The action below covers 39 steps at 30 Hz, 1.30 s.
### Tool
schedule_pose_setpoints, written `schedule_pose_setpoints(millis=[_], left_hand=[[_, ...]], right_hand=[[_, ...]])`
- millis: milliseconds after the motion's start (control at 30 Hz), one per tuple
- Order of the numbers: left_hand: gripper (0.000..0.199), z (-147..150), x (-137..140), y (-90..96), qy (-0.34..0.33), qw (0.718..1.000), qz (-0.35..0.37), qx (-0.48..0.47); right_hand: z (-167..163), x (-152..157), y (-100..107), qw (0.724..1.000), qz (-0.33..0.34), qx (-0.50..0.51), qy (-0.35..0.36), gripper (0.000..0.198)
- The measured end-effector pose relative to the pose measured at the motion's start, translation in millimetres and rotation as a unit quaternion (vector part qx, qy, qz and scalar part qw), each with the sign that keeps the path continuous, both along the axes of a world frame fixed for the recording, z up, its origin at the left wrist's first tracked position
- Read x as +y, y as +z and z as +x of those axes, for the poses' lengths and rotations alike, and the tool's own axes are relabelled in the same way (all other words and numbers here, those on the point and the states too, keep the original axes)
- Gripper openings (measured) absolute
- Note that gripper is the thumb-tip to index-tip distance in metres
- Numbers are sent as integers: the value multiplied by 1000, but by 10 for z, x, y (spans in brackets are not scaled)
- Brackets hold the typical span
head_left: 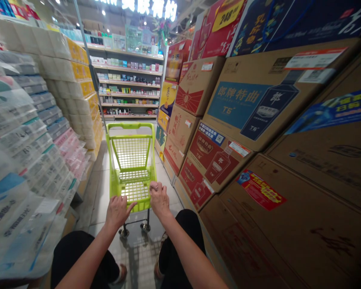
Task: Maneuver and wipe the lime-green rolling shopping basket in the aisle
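Note:
A lime-green plastic shopping cart [153, 160] stands upright on the tiled floor just ahead of me, and its slatted basket holds nothing that I can see. My left hand [117, 209] is closed over the cart's near left edge, with the thumb pointing inward along the rim. On the near right corner, my right hand [160, 198] is curled with its fingers bent around the frame. The parts of the rim under both palms are hidden. Small dark wheels [124, 233] show beneath the basket, between my feet and the cart.
Stacked cardboard cartons [228, 100] line the aisle's right side closely. On the left rise piles of plastic-wrapped packs [27, 132] and white-and-yellow bundles [75, 84]. Shelves [129, 72] with small boxes and bottles cross the far end. Tiled floor [99, 184] runs between.

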<state>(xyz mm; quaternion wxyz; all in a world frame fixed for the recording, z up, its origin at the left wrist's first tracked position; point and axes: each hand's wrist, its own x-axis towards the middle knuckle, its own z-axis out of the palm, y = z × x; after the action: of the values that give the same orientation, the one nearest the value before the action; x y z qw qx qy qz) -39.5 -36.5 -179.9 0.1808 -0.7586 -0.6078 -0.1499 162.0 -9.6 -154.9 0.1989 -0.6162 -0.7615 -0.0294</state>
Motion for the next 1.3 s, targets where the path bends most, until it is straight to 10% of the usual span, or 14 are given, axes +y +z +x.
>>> schedule_pose_setpoints(millis=[633, 1300], left_hand=[[43, 42, -71, 18, -24, 995, -1, -94], [43, 48, -101, -5, -5, 999, -7, -34]], right_hand=[[-29, 121, 36, 994, -35, -103, 26, 24], [26, -78, 135, 999, -39, 1, 26, 19]])
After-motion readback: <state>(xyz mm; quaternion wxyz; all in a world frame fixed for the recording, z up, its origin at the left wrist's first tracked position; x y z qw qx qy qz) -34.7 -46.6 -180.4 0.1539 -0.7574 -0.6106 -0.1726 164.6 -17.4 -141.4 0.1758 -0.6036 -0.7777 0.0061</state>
